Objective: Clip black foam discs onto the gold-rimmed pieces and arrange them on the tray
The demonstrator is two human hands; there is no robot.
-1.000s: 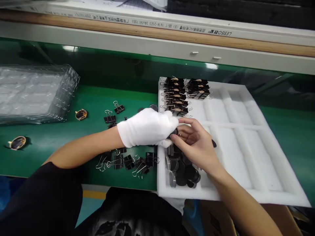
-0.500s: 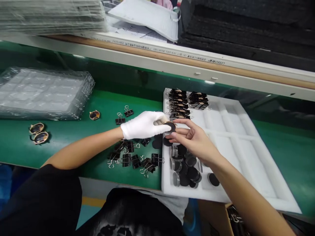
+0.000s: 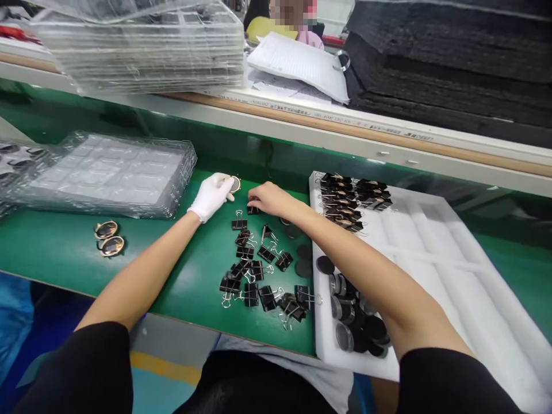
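Note:
My left hand point(image 3: 212, 195), in a white glove, is closed on a round gold-rimmed piece point(image 3: 235, 184) with a greyish face, just right of the clear tray stack. My bare right hand point(image 3: 271, 198) is a short way to its right, fingers closed on a black binder clip point(image 3: 253, 210) at the table; the fingertips are partly hidden. Several loose binder clips point(image 3: 251, 294) with silver wire handles lie nearer to me. Black discs point(image 3: 303, 268) rest beside the white foam tray point(image 3: 414, 230). Two gold-rimmed pieces with dark lenses point(image 3: 111, 246) lie at the left.
Clear plastic trays point(image 3: 125, 172) are stacked on the green table point(image 3: 185, 287). In the foam tray, clipped pieces point(image 3: 340, 201) stand in rows, with black discs and clear round pieces point(image 3: 345, 336) nearer me. The shelf edge point(image 3: 276, 109) runs behind, and a person point(image 3: 310, 37) is beyond.
Both hands have moved left from the foam tray's edge. The left still holds the round piece; the right has let go of it and taken a binder clip. The view has shifted left.

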